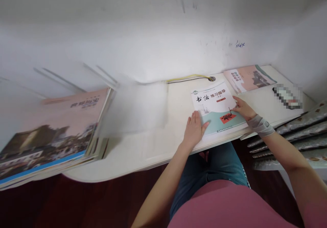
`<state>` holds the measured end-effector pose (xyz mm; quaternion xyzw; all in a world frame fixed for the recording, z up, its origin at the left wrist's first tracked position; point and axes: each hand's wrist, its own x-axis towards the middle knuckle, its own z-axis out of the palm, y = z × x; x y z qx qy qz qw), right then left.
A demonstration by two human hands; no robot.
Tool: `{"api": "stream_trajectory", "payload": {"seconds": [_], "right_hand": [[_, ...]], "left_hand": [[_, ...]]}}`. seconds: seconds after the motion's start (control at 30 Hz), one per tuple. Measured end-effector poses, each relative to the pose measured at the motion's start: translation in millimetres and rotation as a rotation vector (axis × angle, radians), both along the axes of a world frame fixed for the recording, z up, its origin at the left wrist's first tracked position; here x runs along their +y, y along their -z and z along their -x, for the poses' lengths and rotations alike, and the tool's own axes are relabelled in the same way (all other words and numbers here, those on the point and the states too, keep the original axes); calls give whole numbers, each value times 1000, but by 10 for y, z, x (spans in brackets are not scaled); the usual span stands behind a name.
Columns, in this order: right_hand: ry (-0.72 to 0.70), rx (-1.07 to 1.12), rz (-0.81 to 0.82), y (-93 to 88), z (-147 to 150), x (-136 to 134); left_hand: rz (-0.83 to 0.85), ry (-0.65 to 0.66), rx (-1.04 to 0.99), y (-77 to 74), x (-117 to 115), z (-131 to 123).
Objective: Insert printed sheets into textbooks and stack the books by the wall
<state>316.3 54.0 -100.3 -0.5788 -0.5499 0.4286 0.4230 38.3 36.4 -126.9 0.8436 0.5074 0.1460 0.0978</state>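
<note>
A calligraphy workbook [212, 107] with a white and green cover lies on the white desk in front of me. My left hand [194, 129] rests along its left edge, fingers stretched out and thumb reaching onto the cover. At the opposite side, my right hand [244, 109] grips the right edge, thumb on the cover and the other fingers partly hidden. A grey band [260, 125] wraps my right wrist. Just behind the right hand lies a pink history book [249, 78], flat on the desk.
A stack of pink-covered history books [56, 129] stands at the left. Pale, blurred sheets or a booklet [135, 108] lie beside it. A yellow cable [189, 77] runs to a hole by the wall. A pixelated phone-like object [287, 96] and silvery patterned padding [306, 132] are right.
</note>
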Motion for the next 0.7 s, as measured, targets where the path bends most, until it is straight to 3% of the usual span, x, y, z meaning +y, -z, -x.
{"api": "stream_trajectory", "payload": {"seconds": [0.23, 0.37, 0.6, 0.7], "right_hand": [[5, 19, 11, 11, -15, -41], [83, -62, -6, 52, -67, -56], [129, -635, -27, 5, -175, -156], [119, -736, -3, -25, -175, -189]], "left_hand": [[-21, -15, -7, 14, -13, -8], [1, -23, 61, -38, -31, -39], [39, -19, 154, -102, -80, -245], [48, -15, 164, -97, -85, -312]]}}
